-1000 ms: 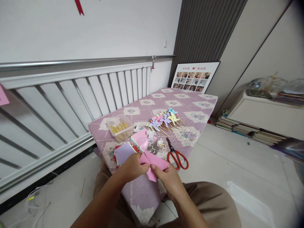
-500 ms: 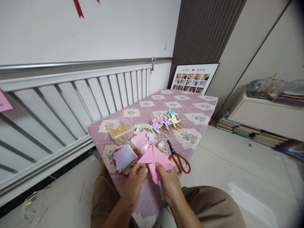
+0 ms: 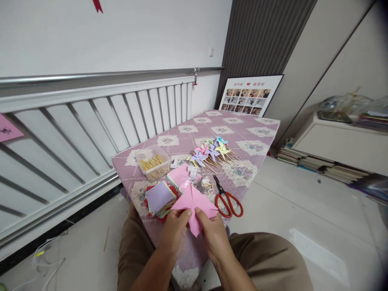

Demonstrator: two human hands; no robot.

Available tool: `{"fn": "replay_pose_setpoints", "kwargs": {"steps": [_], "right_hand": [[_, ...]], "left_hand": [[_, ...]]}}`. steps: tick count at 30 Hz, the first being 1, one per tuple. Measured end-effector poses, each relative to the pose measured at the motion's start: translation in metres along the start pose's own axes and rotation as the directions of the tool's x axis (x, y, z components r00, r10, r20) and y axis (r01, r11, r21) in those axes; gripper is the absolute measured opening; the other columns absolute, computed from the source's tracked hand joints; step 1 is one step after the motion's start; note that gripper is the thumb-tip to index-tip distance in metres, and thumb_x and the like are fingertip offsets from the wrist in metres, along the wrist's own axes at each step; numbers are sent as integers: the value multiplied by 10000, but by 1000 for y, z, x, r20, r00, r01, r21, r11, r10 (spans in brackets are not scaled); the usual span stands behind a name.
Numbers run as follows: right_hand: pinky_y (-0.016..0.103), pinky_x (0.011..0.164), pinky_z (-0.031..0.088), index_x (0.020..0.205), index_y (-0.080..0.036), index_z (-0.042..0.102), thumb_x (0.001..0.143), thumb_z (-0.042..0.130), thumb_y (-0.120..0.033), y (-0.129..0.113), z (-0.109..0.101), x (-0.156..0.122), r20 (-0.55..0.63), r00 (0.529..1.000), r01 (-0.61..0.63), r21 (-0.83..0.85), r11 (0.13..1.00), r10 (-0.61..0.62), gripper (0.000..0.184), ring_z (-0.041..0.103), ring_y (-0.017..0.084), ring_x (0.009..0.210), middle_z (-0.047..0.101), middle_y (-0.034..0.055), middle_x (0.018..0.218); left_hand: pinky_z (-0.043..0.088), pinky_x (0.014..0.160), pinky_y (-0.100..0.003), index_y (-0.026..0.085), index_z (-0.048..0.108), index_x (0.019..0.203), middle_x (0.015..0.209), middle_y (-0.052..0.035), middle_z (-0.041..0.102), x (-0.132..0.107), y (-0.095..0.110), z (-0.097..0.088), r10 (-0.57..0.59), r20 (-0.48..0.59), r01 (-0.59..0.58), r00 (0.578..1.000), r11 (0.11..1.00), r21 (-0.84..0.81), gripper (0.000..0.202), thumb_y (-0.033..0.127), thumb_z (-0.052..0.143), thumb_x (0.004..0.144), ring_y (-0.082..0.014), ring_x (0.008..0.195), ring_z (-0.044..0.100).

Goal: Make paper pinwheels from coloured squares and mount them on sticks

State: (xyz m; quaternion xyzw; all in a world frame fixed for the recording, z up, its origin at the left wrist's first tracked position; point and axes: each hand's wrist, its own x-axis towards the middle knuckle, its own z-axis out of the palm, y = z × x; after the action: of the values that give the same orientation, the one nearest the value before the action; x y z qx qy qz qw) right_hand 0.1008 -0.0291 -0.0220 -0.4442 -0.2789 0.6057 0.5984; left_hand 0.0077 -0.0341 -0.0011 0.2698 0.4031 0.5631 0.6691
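Note:
A pink paper square point(image 3: 194, 199), slit in from its corners, is held up over the near end of the table. My left hand point(image 3: 178, 226) pinches its left side, thumb on top. On the other side my right hand point(image 3: 211, 226) grips it too, with the thumb near the middle. Just left lies a stack of coloured paper squares point(image 3: 160, 197), a lilac one uppermost. Behind the held sheet are more pink paper sheets point(image 3: 178, 174) with a clear plastic bag on them, and a small round container point(image 3: 207, 186). Red-handled scissors point(image 3: 228, 200) lie to the right.
Finished paper pinwheels point(image 3: 212, 151) on sticks lie in a heap mid-table. A clear plastic box point(image 3: 154, 163) of thin wooden sticks stands at the left. A white radiator point(image 3: 100, 129) runs along the table's left side, and a framed photo board point(image 3: 250, 95) leans at the far end.
My left hand has moved from the paper's edge onto it, and its thumb now lies close to the right thumb. The paper has shifted slightly left.

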Motion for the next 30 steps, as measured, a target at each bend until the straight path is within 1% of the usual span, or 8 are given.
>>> {"fn": "replay_pose_setpoints", "kwargs": {"steps": [3, 6, 12, 20, 23, 25, 27, 30], "right_hand": [[311, 679, 530, 894, -135, 707, 687, 771, -355, -1, 1, -2, 4, 1000, -21, 25, 999, 21, 309, 683, 222, 729, 762, 79, 849], [327, 723, 531, 922, -142, 707, 685, 776, -349, -2, 3, -4, 24, 999, -31, 42, 999, 30, 322, 686, 230, 777, 761, 88, 905], [343, 741, 526, 920, -163, 713, 704, 764, -357, -2, 3, -6, 69, 997, -40, 26, 999, 38, 294, 689, 240, 783, 762, 74, 876], [353, 808, 511, 986, -189, 685, 735, 749, -370, -7, 2, -9, 131, 989, -68, 47, 997, 61, 316, 681, 223, 811, 750, 60, 918], [303, 746, 514, 1031, -227, 626, 770, 720, -373, -11, -3, -8, 139, 990, 27, 23, 999, -30, 314, 654, 184, 797, 712, 23, 915], [264, 682, 503, 1011, -244, 589, 784, 705, -369, -12, -9, -7, 127, 982, 148, -43, 988, -142, 284, 625, 158, 749, 670, -4, 849], [259, 694, 498, 987, -250, 564, 795, 689, -349, -11, -17, -7, 147, 952, 289, -132, 948, -269, 249, 606, 154, 764, 636, -7, 837], [306, 801, 491, 1035, -249, 561, 826, 635, -293, -9, -26, -10, 231, 883, 464, -295, 836, -408, 226, 597, 181, 888, 622, 37, 942]], "left_hand": [[468, 815, -324, 121, 703, 982, 862, -91, 731, -4, 2, -2, 33, 100, -32, 994, 999, -15, 326, 306, 701, 713, -228, 857, 646], [468, 803, -320, 121, 710, 974, 896, -96, 736, -3, 3, -7, 33, 57, -37, 998, 996, 81, 320, 296, 699, 706, -233, 847, 647], [473, 765, -314, 133, 721, 810, 796, -80, 739, -2, 2, -14, 17, -82, 10, 996, 949, 315, 225, 328, 650, 723, -239, 791, 653], [478, 788, -325, 136, 705, 936, 918, -111, 738, 1, 3, -17, 61, -33, -49, 998, 953, 299, 276, 319, 642, 739, -253, 852, 658], [484, 740, -310, 133, 705, 873, 854, -109, 735, 8, 7, -18, 38, -62, -20, 997, 966, 257, 257, 336, 654, 724, -249, 823, 656], [487, 739, -300, 148, 697, 855, 834, -91, 730, 13, 14, -16, 34, -49, -26, 998, 985, 168, 235, 327, 672, 705, -236, 827, 652], [489, 745, -289, 170, 686, 867, 843, -63, 724, 18, 22, -13, 41, -31, -39, 999, 997, 67, 225, 296, 695, 681, -214, 831, 646], [489, 718, -278, 179, 678, 864, 826, -39, 710, 24, 31, -7, 28, -32, -29, 999, 1000, -12, 243, 257, 725, 638, -192, 785, 636]]}}
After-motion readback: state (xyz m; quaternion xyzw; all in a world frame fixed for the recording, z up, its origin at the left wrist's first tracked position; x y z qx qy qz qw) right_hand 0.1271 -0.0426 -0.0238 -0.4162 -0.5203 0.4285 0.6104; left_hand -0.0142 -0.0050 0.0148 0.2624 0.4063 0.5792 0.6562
